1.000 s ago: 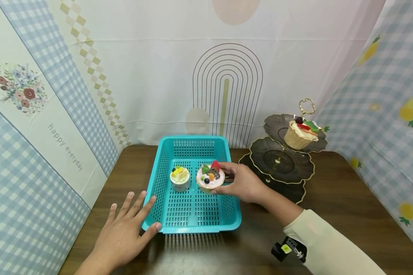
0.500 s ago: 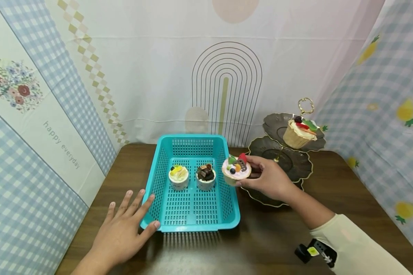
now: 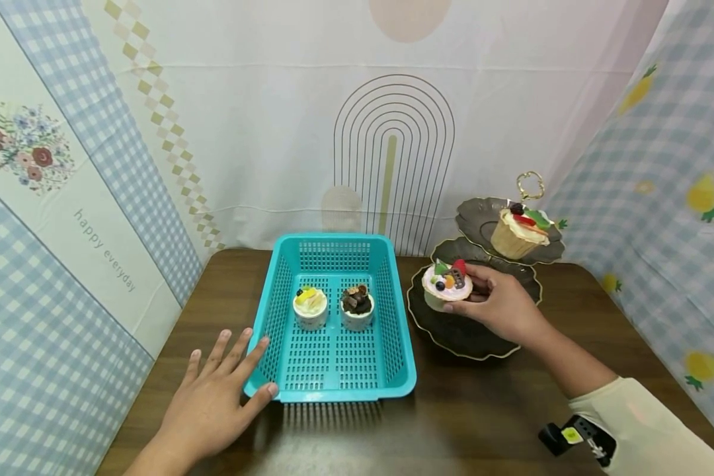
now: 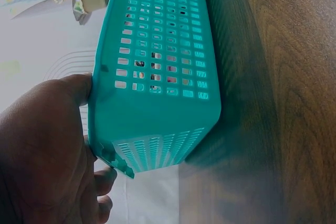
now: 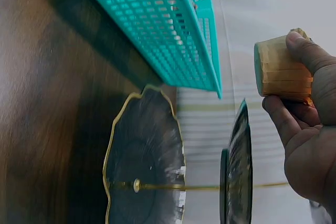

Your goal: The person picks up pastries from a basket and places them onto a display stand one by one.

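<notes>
My right hand pinches a pink-topped cupcake with berries, a green leaf and a chocolate piece on it. The cupcake's tan wrapper shows between thumb and fingers in the right wrist view, held off the table. Below and behind it stands a three-tier dark stand with gold scalloped edges. Another cupcake, cream-topped with fruit, sits on the top tier. My left hand lies with fingers spread at the left front corner of the turquoise basket, fingertips right at its rim.
Inside the basket are a yellow-fruit cupcake and a chocolate-topped cupcake. A gold ring handle tops the stand. Patterned cloth hangs behind the brown wooden table and along both sides.
My right hand has carried the pink-topped cupcake rightward out of the basket to over the stand's lower tiers, uncovering the chocolate-topped cupcake. The left hand stays at the basket.
</notes>
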The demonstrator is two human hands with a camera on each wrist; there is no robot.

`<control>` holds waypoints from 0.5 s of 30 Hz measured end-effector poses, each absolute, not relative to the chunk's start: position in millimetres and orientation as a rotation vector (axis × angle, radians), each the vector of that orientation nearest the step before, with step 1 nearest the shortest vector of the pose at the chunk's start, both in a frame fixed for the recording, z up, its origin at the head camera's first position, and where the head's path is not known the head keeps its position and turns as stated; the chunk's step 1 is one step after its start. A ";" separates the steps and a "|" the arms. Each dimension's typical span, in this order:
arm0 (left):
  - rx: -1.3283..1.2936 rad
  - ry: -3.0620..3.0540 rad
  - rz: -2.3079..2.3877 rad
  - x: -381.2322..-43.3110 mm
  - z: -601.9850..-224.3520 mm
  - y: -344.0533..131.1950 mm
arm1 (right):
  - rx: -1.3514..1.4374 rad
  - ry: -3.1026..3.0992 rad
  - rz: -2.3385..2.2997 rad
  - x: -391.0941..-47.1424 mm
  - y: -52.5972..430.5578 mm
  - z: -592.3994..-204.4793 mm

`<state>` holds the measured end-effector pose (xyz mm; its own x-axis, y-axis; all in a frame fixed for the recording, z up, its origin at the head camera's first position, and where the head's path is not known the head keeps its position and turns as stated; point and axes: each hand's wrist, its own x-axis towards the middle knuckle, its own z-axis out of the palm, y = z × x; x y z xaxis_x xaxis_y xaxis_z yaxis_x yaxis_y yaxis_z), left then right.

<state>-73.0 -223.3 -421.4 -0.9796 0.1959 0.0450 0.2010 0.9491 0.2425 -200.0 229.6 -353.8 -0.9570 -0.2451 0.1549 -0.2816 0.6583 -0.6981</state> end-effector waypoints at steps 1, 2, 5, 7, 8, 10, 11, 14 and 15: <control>-0.314 -3.081 -0.386 -72.8 -421.5 -223.2 | 0.437 -2.814 1.194 -200.4 232.5 -354.3; -0.313 -3.081 -0.387 -72.6 -421.6 -223.1 | 0.426 -2.812 1.185 -201.0 235.4 -354.8; -0.313 -3.081 -0.387 -72.4 -421.6 -222.8 | 0.385 -2.809 1.158 -202.7 244.0 -356.0; -0.312 -3.082 -0.390 -72.4 -421.5 -222.6 | 0.356 -2.812 1.117 -203.9 249.6 -357.0; -0.313 -3.082 -0.392 -72.5 -421.4 -222.5 | 0.347 -2.812 1.103 -204.4 252.3 -357.6; -0.315 -3.082 -0.392 -72.5 -421.3 -222.4 | 0.334 -2.807 1.087 -205.8 257.5 -359.1; -0.316 -3.081 -0.392 -72.5 -421.3 -222.4 | 0.330 -2.806 1.065 -206.3 259.9 -359.8; -0.315 -3.081 -0.389 -72.5 -421.2 -222.6 | 0.320 -2.804 1.022 -208.4 266.6 -362.1; -0.314 -3.081 -0.388 -72.6 -421.3 -222.8 | 0.307 -2.807 1.004 -208.9 269.0 -362.8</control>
